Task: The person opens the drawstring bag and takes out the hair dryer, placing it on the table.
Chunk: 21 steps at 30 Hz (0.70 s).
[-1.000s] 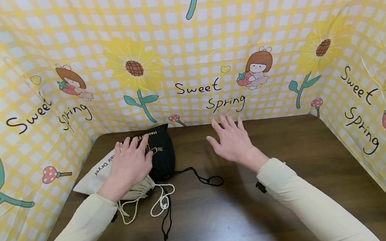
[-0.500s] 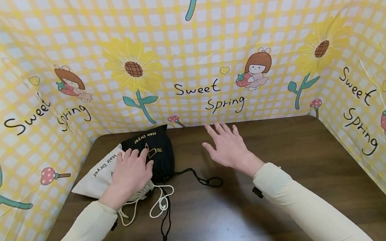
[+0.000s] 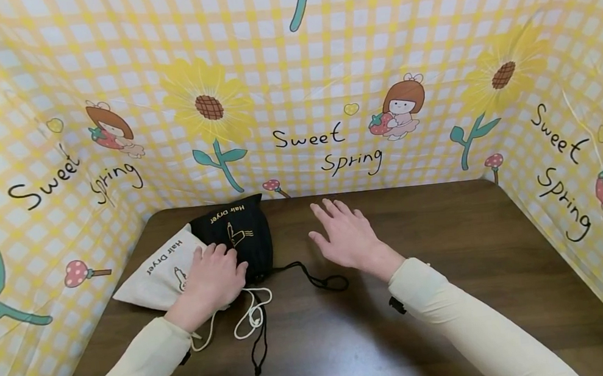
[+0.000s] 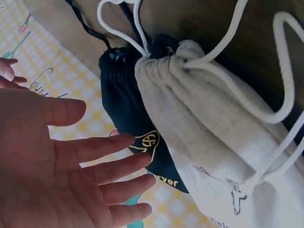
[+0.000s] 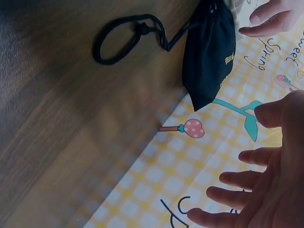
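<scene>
Two drawstring bags printed "Hair Dryer" lie side by side on the left of the table. The off-white bag partly overlaps the black bag. Over the off-white bag's gathered neck hovers my left hand, fingers spread; the left wrist view shows a gap between its palm and the off-white cloth. My right hand is held in the air right of the black bag, fingers extended and holding nothing. In the right wrist view the black bag lies beyond its thumb.
White cords and a black cord trail toward the front of the brown table. Another black cord loop reaches right. Yellow checked cloth walls the back and both sides.
My left hand has drawn back toward the front and a little right, uncovering both bags' prints. My right hand has shifted left and nearer the front. The bags have stayed put.
</scene>
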### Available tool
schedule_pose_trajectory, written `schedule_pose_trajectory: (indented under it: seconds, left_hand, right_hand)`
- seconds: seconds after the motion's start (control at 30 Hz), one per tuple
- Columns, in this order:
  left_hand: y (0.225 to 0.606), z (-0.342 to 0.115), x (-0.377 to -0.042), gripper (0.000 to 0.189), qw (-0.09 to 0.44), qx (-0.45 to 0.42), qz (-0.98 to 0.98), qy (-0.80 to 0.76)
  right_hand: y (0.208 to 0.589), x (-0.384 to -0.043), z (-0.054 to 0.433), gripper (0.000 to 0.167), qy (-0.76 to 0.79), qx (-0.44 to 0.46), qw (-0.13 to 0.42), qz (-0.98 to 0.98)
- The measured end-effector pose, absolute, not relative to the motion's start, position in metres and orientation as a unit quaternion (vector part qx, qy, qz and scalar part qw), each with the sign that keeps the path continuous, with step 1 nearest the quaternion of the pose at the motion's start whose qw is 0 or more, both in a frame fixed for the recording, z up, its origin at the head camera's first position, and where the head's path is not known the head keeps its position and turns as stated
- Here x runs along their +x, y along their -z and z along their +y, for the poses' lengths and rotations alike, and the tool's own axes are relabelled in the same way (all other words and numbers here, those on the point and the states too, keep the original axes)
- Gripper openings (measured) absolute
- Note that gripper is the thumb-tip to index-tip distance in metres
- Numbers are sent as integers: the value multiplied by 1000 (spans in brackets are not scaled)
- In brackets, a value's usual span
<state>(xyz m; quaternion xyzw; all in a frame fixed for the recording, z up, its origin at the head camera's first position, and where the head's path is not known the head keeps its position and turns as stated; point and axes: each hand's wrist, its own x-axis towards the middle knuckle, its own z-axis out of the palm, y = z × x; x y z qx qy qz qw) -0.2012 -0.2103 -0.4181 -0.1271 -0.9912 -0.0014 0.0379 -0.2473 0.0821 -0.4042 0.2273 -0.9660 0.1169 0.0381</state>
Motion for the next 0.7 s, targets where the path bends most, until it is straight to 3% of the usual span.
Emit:
schedule_pose_trajectory:
  seconds: [0.27,0.7]
  left_hand:
    - [430,-209,-201,35,54,-141,-989,4]
    - [435,-208,-206,29,31,-143,-989,11]
  right_hand:
    - [412,-246,72,62,-94,251,34,-963]
    - [428,-245,57,53,-82,296,51,-950]
